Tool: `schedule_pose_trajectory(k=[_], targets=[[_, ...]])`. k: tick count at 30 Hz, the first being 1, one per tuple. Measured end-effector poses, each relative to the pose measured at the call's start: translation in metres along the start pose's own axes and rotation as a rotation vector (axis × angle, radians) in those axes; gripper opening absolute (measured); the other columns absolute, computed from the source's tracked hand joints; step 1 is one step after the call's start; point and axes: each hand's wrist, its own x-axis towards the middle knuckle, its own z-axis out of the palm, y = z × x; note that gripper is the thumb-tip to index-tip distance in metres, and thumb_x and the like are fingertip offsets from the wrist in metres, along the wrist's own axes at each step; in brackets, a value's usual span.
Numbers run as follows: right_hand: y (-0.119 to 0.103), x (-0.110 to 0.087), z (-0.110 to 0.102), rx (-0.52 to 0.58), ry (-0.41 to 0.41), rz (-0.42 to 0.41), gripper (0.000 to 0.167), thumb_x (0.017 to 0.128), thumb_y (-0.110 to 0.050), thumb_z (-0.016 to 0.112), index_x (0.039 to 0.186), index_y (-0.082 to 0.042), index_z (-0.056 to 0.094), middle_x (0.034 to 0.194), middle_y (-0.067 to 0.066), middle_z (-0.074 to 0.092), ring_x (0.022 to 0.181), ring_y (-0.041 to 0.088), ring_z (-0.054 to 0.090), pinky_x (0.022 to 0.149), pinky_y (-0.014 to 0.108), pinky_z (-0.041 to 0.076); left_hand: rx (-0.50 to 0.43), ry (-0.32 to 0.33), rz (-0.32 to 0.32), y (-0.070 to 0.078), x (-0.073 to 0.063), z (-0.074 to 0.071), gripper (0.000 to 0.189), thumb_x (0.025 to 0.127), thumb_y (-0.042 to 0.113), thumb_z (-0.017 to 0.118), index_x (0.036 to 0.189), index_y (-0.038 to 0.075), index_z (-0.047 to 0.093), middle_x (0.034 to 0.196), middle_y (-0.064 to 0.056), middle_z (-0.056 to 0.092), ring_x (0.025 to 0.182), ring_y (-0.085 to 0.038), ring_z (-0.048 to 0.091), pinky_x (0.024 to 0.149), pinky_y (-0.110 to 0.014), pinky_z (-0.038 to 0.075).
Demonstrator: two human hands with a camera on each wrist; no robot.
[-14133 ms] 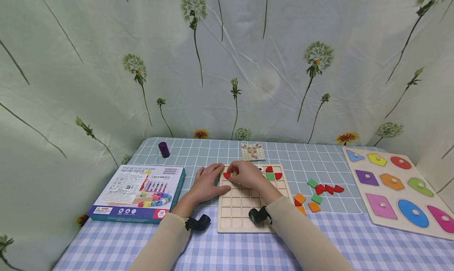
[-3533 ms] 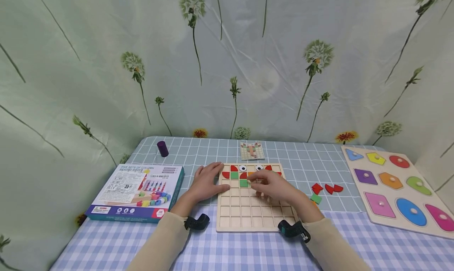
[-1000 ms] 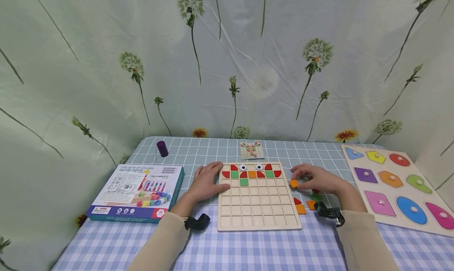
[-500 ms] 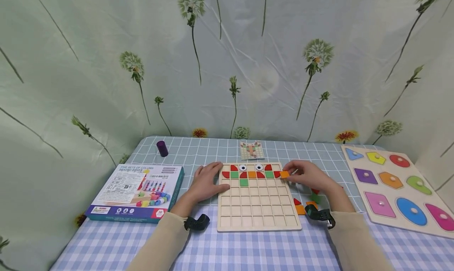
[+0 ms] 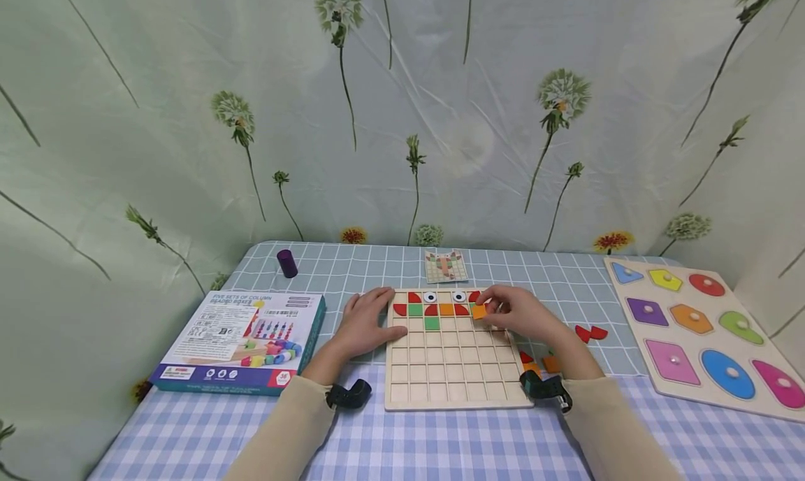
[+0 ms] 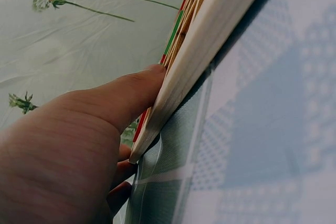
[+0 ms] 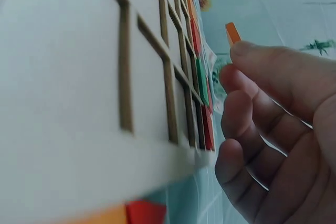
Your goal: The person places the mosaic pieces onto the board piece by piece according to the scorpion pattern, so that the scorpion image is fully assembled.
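Note:
Between thumb and forefinger, my right hand (image 5: 518, 313) pinches an orange square tile (image 5: 479, 312). The right wrist view shows this orange tile (image 7: 232, 34) tilted above the wooden grid board (image 5: 455, 369), other fingers loosely bent. My left hand (image 5: 365, 324) rests at the board's far left corner; in the left wrist view its thumb (image 6: 131, 90) lies on the edge, fingers beside it. The board's far rows carry two eye tiles (image 5: 430, 297), red rounded pieces (image 5: 400, 310), green squares (image 5: 432, 324) and an orange square (image 5: 446, 310). The right hand covers some far-right tiles.
Loose red pieces (image 5: 591, 333) and orange tiles (image 5: 550, 364) lie right of the board. A small pattern card (image 5: 446, 266) stands behind it. At left are a boxed bead set (image 5: 239, 348) and purple cylinder (image 5: 287, 263); at far right, a knobbed shape puzzle (image 5: 676, 327).
My right hand has lifted the orange tile from beside the board and carried it left over the far rows. Earlier, more pieces joined the far rows. The left hand has stayed put.

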Motion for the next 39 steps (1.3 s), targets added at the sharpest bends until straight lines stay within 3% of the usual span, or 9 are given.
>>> schedule_pose_trajectory(k=[15, 29, 39], targets=[[-0.019, 0.005, 0.025, 0.038, 0.001, 0.088, 0.022, 0.088, -0.012, 0.074, 0.109, -0.013, 0.067, 0.081, 0.005, 0.060, 0.062, 0.017, 0.052, 0.055, 0.027, 0.045, -0.002, -0.006, -0.009, 0.000, 0.002, 0.001, 0.083, 0.084, 0.051, 0.075, 0.152, 0.014, 0.044, 0.157, -0.008, 0.043, 0.149, -0.028, 0.034, 0.123, -0.059, 0.013], [-0.023, 0.005, 0.034, -0.023, 0.009, 0.016, 0.023, 0.086, -0.007, 0.071, 0.109, -0.011, 0.067, 0.078, 0.003, 0.058, 0.062, 0.014, 0.049, 0.057, 0.028, 0.042, 0.002, -0.006, -0.004, 0.000, 0.000, 0.000, 0.083, 0.085, 0.050, 0.075, 0.152, 0.013, 0.044, 0.157, -0.008, 0.043, 0.149, -0.028, 0.034, 0.123, -0.059, 0.014], [-0.026, 0.006, 0.040, -0.052, 0.052, -0.013, 0.020, 0.086, -0.008, 0.072, 0.105, -0.012, 0.069, 0.083, 0.000, 0.061, 0.075, 0.015, 0.053, 0.067, 0.028, 0.045, -0.004, -0.006, -0.009, 0.001, 0.000, -0.001, 0.083, 0.085, 0.049, 0.075, 0.152, 0.013, 0.044, 0.157, -0.009, 0.043, 0.149, -0.028, 0.034, 0.123, -0.059, 0.013]])
